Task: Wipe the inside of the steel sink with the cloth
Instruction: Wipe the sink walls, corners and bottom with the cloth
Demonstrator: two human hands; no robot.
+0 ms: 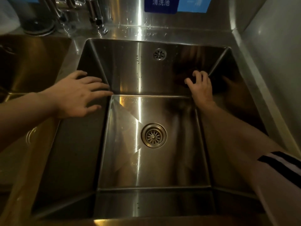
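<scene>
The steel sink [138, 70] fills the view, with a round drain [153, 135] in its floor and a small overflow grille [159, 54] on the back wall. My right hand [201, 86] reaches into the far right corner, fingers curled on a dark cloth [182, 75] held against the back wall. The cloth is hard to tell apart from the dark reflections around it. My left hand [78, 95] lies with spread, straight fingers over the top of the sink's left wall, holding nothing.
A second steel basin [32, 62] lies to the left. Faucet pipes [96, 17] stand on the wet back ledge, below a blue sign [160, 4]. A steel side wall [268, 62] rises close on the right.
</scene>
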